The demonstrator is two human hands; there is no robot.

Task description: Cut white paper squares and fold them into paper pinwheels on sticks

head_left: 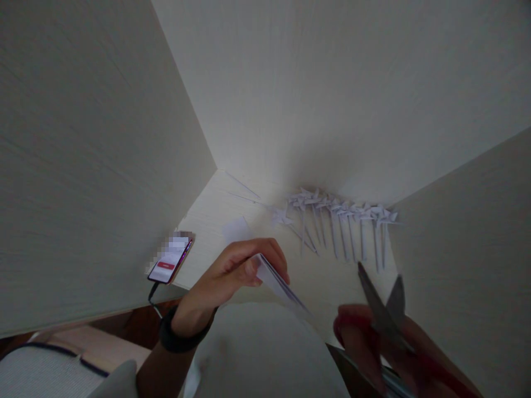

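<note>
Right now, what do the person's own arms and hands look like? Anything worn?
Both hands are bare, no gloves. The left hand has a dark band, like a watch or fitness strap, around the wrist; no face or markings on it can be made out. The forearm below it is bare, with no sleeve in view. The right hand is blurred at the lower edge; no ring, band or sleeve can be made out there.
</note>
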